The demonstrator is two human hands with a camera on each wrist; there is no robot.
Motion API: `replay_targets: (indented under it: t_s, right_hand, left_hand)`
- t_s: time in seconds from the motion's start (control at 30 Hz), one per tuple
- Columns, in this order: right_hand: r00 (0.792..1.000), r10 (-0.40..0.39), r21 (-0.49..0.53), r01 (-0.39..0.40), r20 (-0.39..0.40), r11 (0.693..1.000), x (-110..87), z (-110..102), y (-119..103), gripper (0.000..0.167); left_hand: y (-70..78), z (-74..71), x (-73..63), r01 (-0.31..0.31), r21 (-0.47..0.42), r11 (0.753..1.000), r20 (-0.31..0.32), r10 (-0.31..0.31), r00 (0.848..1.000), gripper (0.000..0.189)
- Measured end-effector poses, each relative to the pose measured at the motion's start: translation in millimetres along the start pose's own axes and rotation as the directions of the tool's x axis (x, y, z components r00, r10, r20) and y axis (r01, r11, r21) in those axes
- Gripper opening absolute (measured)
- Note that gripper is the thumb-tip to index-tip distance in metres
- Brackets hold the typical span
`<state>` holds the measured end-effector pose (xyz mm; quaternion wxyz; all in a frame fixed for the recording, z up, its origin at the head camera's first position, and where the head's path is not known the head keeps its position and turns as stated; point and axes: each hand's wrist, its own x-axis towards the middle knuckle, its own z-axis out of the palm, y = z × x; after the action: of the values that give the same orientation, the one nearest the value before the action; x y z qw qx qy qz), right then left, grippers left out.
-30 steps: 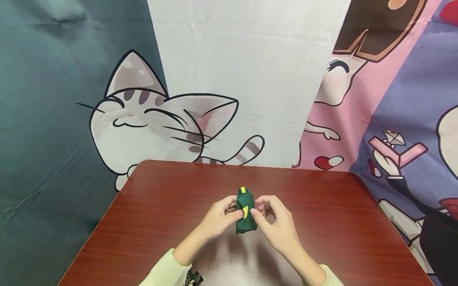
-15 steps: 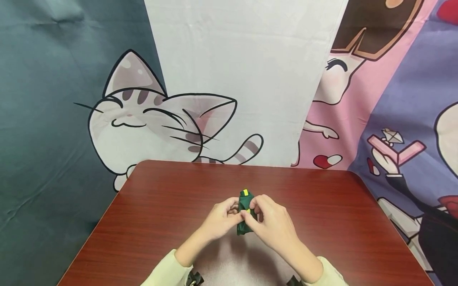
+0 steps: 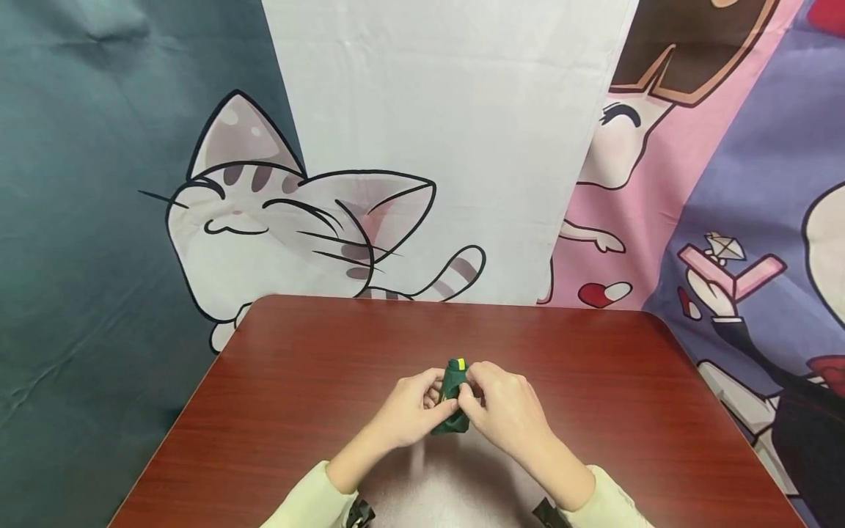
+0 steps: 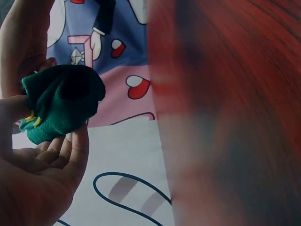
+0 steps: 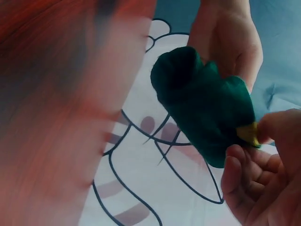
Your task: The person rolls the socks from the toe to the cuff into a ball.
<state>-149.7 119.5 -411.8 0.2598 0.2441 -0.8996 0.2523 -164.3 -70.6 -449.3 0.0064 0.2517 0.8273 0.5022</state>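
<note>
A dark green rolled cloth (image 3: 454,375) with yellow patches is held up above the table, between both hands. My left hand (image 3: 408,409) grips it from the left, with the thumb across the near face and the fingers behind. From the other side my right hand (image 3: 511,409) pinches the cloth's right edge. In the left wrist view the green cloth (image 4: 63,101) shows small yellow marks near the thumb. Its lower end appears hollow in the right wrist view, where a yellow patch (image 5: 248,133) lies by the right fingers. Parts of the roll are hidden by the fingers.
A reddish-brown wooden table (image 3: 317,345) lies under the hands, its far edge meeting a printed cloth backdrop (image 3: 455,132) with a cartoon cat (image 3: 244,271). Dark wrist gear shows below each pale sleeve (image 3: 317,499).
The right hand has come in from the roll's side to its front and pinches its edge. The roll has tilted to the right at its top; its front yellow patch is now mostly hidden.
</note>
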Motion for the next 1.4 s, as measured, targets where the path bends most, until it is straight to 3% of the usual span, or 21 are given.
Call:
replay_targets:
  t_s: [0.13, 0.2, 0.23, 0.3, 0.4, 0.47, 0.5, 0.53, 0.57, 0.6, 0.67, 0.77, 0.83, 0.9, 0.97, 1.03, 1.13, 1.23, 1.3, 1.4]
  right_hand:
    - [0.999, 0.004, 0.225, 0.004, -0.032, 0.974, 0.5, -0.5, 6.0, 0.023]
    - [0.996, 0.084, 0.385, -0.083, 0.014, 0.919, 1.8, -2.6, 7.6, 0.022]
    - [0.990, 0.133, 0.459, -0.140, 0.048, 0.877, 2.4, -3.9, 8.4, 0.021]
    - [0.966, 0.223, 0.606, -0.258, 0.134, 0.753, 3.9, -5.6, 10.6, 0.017]
    - [0.900, 0.324, 0.772, -0.422, 0.293, 0.475, 5.9, -6.6, 13.5, 0.016]
    - [0.857, 0.349, 0.826, -0.484, 0.380, 0.290, 7.5, -7.1, 14.7, 0.018]
    - [0.840, 0.348, 0.831, -0.507, 0.416, 0.230, 8.2, -7.1, 15.1, 0.020]
    - [0.828, 0.341, 0.830, -0.524, 0.445, 0.191, 9.0, -7.3, 15.1, 0.021]
    - [0.821, 0.329, 0.823, -0.539, 0.467, 0.179, 10.0, -7.7, 14.8, 0.021]
    - [0.818, 0.314, 0.812, -0.552, 0.482, 0.190, 10.9, -7.8, 14.4, 0.022]
    - [0.825, 0.273, 0.775, -0.562, 0.496, 0.289, 12.8, -8.7, 13.4, 0.022]
    - [0.847, 0.204, 0.687, -0.520, 0.491, 0.507, 16.0, -11.4, 11.8, 0.022]
    - [0.869, 0.144, 0.613, -0.442, 0.473, 0.654, 18.3, -13.9, 11.9, 0.021]
    - [0.883, 0.073, 0.565, -0.358, 0.464, 0.743, 21.3, -16.8, 13.1, 0.019]
    - [0.883, 0.000, 0.540, -0.287, 0.469, 0.791, 23.7, -19.8, 15.5, 0.018]
    - [0.875, -0.072, 0.547, -0.233, 0.479, 0.804, 26.6, -21.5, 19.2, 0.017]
    - [0.848, -0.147, 0.598, -0.226, 0.510, 0.769, 29.7, -21.8, 26.1, 0.017]
    - [0.824, -0.192, 0.677, -0.278, 0.533, 0.682, 30.9, -18.6, 32.5, 0.017]
    - [0.816, -0.199, 0.714, -0.324, 0.543, 0.620, 31.0, -14.4, 34.8, 0.017]
    - [0.811, -0.186, 0.751, -0.391, 0.554, 0.532, 31.0, -5.6, 34.8, 0.018]
  left_hand:
    - [-0.2, -0.6, -2.0, -0.042, 0.090, 0.995, -0.007, 0.042, 0.999, 0.035]
    - [0.1, -1.9, -2.5, -0.067, 0.128, 0.990, -0.013, 0.069, 0.998, 0.035]
    - [0.1, -2.7, -2.7, -0.075, 0.145, 0.987, -0.016, 0.078, 0.997, 0.035]
    - [0.4, -4.8, -3.1, -0.080, 0.168, 0.982, -0.014, 0.083, 0.996, 0.036]
    - [0.5, -8.0, -2.1, -0.077, 0.193, 0.978, -0.011, 0.080, 0.997, 0.035]
    - [-0.1, -9.0, 0.2, -0.074, 0.214, 0.974, 0.005, 0.075, 0.997, 0.032]
    - [-0.3, -9.3, 1.4, -0.068, 0.224, 0.972, 0.017, 0.066, 0.998, 0.029]
    - [-0.5, -9.4, 2.6, -0.066, 0.237, 0.969, 0.029, 0.060, 0.998, 0.027]
    - [-0.2, -9.4, 3.4, -0.058, 0.248, 0.967, 0.043, 0.049, 0.998, 0.025]
    - [0.1, -9.2, 3.9, -0.052, 0.261, 0.964, 0.059, 0.038, 0.998, 0.023]
    - [1.6, -8.7, 4.0, -0.043, 0.284, 0.958, 0.096, 0.017, 0.995, 0.021]
    - [7.5, -8.7, 0.9, -0.066, 0.315, 0.947, 0.153, 0.018, 0.988, 0.022]
    - [13.0, -10.4, -2.0, -0.117, 0.322, 0.940, 0.198, 0.054, 0.979, 0.019]
    - [18.4, -12.9, -5.4, -0.183, 0.325, 0.928, 0.229, 0.111, 0.967, 0.014]
    - [22.7, -15.6, -8.9, -0.260, 0.325, 0.909, 0.252, 0.182, 0.951, 0.010]
    - [24.9, -17.6, -12.2, -0.327, 0.325, 0.887, 0.251, 0.253, 0.935, 0.013]
    - [25.5, -19.1, -15.6, -0.419, 0.332, 0.845, 0.214, 0.365, 0.906, 0.016]
    - [24.4, -18.2, -16.4, -0.481, 0.314, 0.819, 0.133, 0.464, 0.876, 0.019]
    - [22.8, -16.5, -16.7, -0.504, 0.280, 0.817, 0.075, 0.505, 0.860, 0.020]
    - [20.3, -12.9, -17.6, -0.498, 0.215, 0.840, -0.012, 0.512, 0.859, 0.023]
